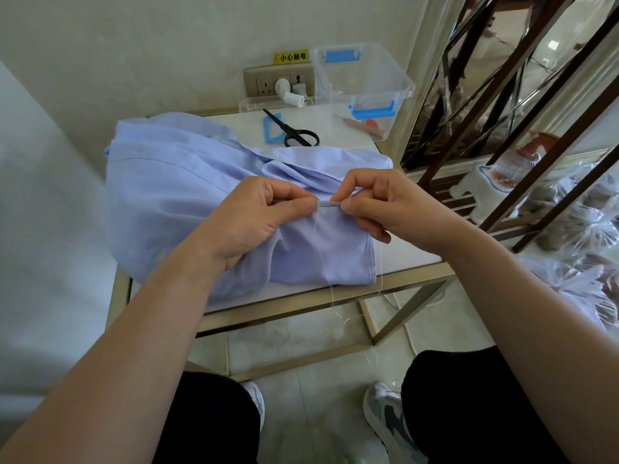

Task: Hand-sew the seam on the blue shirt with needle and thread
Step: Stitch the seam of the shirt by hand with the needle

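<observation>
your left grip [254, 216] pinched the seam fold of the blue shirt [174, 182] between thumb and forefinger. your right grip [385, 202] pinched the same fold just beside it, its other fingers curled. between the two ran one short grey line, lying left to right; needle or folded edge, i could not tell. two strands of pale thread [323, 252] hung down, one over the cloth, one past the desk [402, 256] front edge. the one shirt lay heaped on the desk, its long axis roughly left to right. behind it lay one pair of black scissors [294, 132], blades pointing away and left, and one clear box [365, 75] with two blue latches.
</observation>
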{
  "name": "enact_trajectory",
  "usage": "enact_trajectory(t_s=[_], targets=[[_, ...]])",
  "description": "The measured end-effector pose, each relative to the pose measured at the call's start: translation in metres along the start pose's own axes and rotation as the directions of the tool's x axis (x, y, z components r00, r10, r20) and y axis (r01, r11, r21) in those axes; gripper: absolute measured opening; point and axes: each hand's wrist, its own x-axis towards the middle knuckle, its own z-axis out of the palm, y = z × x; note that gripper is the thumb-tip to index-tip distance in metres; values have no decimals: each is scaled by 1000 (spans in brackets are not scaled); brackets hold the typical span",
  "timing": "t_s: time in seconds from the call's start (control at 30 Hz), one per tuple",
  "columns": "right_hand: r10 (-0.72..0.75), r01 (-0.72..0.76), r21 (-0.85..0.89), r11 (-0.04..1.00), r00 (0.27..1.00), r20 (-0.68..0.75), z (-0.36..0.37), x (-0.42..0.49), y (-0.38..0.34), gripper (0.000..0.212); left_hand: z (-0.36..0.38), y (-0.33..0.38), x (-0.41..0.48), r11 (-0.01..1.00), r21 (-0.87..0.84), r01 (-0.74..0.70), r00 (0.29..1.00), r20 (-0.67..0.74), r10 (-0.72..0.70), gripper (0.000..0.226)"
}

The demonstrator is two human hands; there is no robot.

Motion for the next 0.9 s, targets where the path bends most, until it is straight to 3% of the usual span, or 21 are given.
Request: enact_trajectory(t_s=[0.53,0.9], targets=[[-31,24,188,982,999,32,-1,4,6,17,-3,2,-2,978,-195,68,997,47,-60,16],[-40,25,216,976,997,66,5,4,4,11,1,4,-4,957,-256,139,989,86,-120,16]])
